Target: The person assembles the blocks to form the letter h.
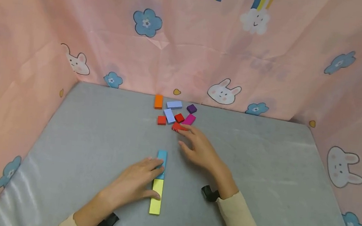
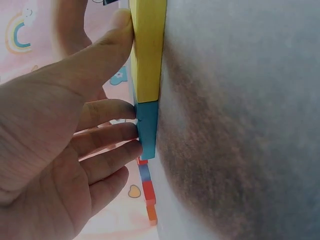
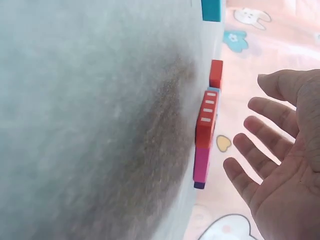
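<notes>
A light blue block (image 1: 162, 155) and a yellow block (image 1: 155, 208) lie end to end in one straight line on the grey cloth. My left hand (image 1: 134, 181) rests on both, fingertips on the blue block and thumb on the yellow one. My right hand (image 1: 201, 150) hovers near a red block (image 1: 175, 127) with white marks on its side, at the front of a group of blocks. In the right wrist view, the right hand's fingers are spread, apart from the red block, holding nothing.
Behind the red block lie an orange block (image 1: 158, 102), two periwinkle blocks, a small red-orange block (image 1: 161, 120), a small red block (image 1: 179, 118), a magenta block (image 1: 189, 119) and a dark purple block (image 1: 191, 108). A pink printed curtain (image 1: 180, 54) encloses the back and sides.
</notes>
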The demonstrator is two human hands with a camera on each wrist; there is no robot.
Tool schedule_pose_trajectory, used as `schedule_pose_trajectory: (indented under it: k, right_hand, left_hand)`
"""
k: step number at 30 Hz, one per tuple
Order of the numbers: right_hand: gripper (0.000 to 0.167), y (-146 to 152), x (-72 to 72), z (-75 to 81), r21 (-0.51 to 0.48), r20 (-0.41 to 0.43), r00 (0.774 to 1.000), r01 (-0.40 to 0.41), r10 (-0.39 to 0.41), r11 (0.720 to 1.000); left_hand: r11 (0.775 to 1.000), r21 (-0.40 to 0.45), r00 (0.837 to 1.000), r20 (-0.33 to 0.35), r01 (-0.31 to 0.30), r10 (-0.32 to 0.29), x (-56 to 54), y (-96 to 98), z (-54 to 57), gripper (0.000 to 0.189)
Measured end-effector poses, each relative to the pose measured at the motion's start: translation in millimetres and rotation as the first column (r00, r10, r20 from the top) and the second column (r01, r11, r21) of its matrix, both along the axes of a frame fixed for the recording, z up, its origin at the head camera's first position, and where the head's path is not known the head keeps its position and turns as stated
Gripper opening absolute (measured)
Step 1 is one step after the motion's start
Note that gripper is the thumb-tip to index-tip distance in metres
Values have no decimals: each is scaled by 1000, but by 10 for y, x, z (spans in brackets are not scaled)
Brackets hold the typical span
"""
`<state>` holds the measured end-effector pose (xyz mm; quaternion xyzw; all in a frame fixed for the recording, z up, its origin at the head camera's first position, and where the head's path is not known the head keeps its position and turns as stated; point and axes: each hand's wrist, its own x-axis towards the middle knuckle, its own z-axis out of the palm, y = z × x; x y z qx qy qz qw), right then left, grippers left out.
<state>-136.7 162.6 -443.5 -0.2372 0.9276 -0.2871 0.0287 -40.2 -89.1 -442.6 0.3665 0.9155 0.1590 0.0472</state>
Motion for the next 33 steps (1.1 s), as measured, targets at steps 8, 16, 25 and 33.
schedule_pose_trajectory:
  k: [8, 16, 25, 33]
  right_hand:
    - [46, -87, -182, -41, 30, 9, 998, -55, 55, 998]
    - [48, -136, -273, -85, 133, 18, 998, -60, 58, 989]
    - [47, -192, -261, -58, 194, -7, 998, -65, 68, 979]
    - [52, -244, -233, 10, 212, 72, 993, -106, 92, 972]
  left_hand:
    - [1000, -13, 1000, 16, 9, -9, -17, 13, 7, 87]
    - [1000, 27, 996, 88, -14, 11, -29, 42, -15, 78]
    - [1000, 13, 992, 122, -22, 21, -47, 29, -35, 94]
    - [1000, 8, 991, 132, -30, 29, -43, -35, -21, 92]
